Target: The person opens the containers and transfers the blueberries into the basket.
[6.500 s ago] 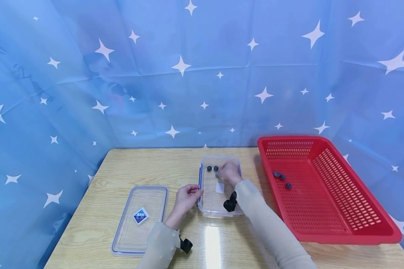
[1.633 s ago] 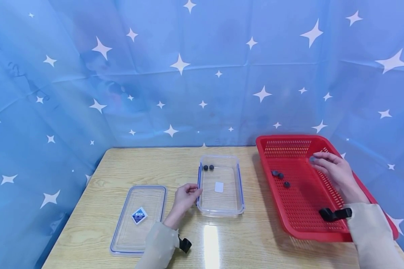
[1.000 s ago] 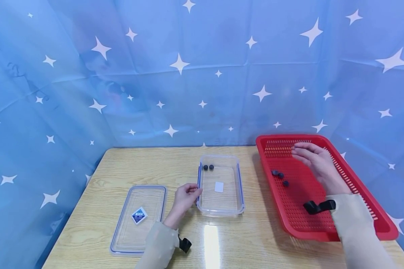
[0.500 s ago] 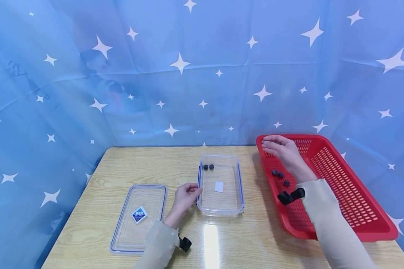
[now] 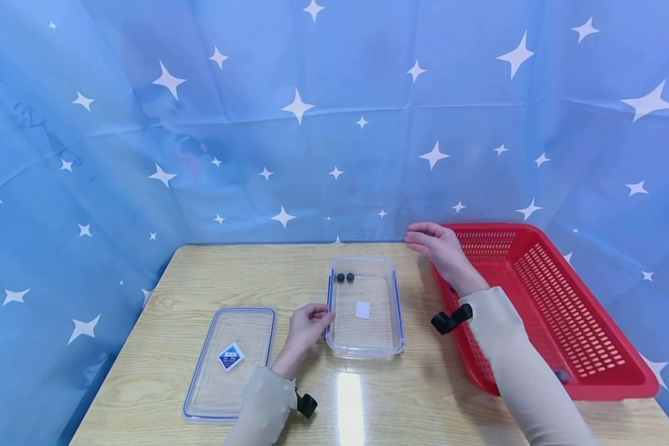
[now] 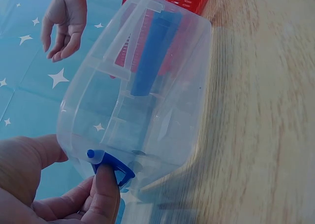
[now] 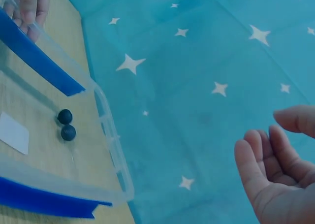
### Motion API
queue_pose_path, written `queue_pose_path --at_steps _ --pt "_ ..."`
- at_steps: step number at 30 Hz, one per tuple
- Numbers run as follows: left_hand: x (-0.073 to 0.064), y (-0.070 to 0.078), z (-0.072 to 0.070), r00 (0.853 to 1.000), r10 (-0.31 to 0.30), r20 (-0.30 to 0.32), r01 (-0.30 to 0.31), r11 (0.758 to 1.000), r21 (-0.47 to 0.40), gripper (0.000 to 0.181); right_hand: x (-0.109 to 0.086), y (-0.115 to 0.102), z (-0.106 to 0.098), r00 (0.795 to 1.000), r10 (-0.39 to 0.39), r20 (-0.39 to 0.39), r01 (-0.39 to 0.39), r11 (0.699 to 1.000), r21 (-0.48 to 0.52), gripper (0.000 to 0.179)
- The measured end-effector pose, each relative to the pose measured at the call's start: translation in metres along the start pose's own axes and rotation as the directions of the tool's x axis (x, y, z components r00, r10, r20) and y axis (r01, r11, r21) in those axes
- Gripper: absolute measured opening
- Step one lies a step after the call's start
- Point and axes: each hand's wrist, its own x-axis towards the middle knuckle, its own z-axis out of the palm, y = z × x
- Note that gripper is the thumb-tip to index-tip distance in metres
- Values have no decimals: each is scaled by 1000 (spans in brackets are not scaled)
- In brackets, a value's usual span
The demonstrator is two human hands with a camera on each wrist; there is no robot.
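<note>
My left hand (image 5: 306,328) holds the left side of the clear plastic food container (image 5: 368,337); in the left wrist view a fingertip lies against its blue clip (image 6: 110,165). Two small blue-black balls (image 7: 66,124) sit together in the container's far left corner, with a white square label (image 5: 363,310) nearer its middle. Above the gap between container and red basket (image 5: 479,371) hovers my right hand (image 5: 443,257). Its fingers are loosely bent, and the right wrist view shows nothing between thumb and fingertips. A dark ball (image 5: 562,375) lies at the basket's front right.
A clear lid (image 5: 223,387) with a blue seal and a blue-white sticker (image 5: 231,357) lies flat on the wooden table (image 5: 245,266) at left. My right arm passes over the basket's left wall and hides most of the dark balls there. A star-patterned curtain (image 5: 228,136) hangs behind.
My right hand has gone from the container to the basket's right side, then swept left past its left rim. The bluish thing once in its fingers is gone. My left hand stays put.
</note>
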Motion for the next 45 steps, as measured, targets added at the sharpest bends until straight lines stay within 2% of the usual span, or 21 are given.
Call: queue_pose_path --at_steps 3,7,10,14,20,31,38,45 --pt "0 -1 0 1000 1 -1 -1 1000 -1 28 3 3 7 1000 14 3 -14 999 -43 15" --pt "-1 -1 1 1000 12 2 -12 1000 -1 28 5 7 19 999 35 5 -35 998 -52 28" --pt "-1 -1 0 1000 14 3 -14 1000 0 28 9 12 27 999 44 15 -44 999 -11 35" --pt "-1 0 0 1000 19 3 -19 1000 4 28 14 21 37 998 60 36 -61 998 25 33" --pt "-1 0 0 1000 7 2 -7 1000 -8 28 16 38 54 994 98 40 -98 995 5 27" --pt "1 -1 0 1000 -1 10 1 1000 -12 28 25 66 84 984 163 -66 -162 987 15 34" --pt "1 -1 0 1000 -8 9 8 1000 -8 28 29 80 92 962 239 -132 -248 967 -53 33" --pt "1 -1 -1 1000 -5 8 5 1000 7 28 31 92 93 959 246 -144 -262 959 -111 32"
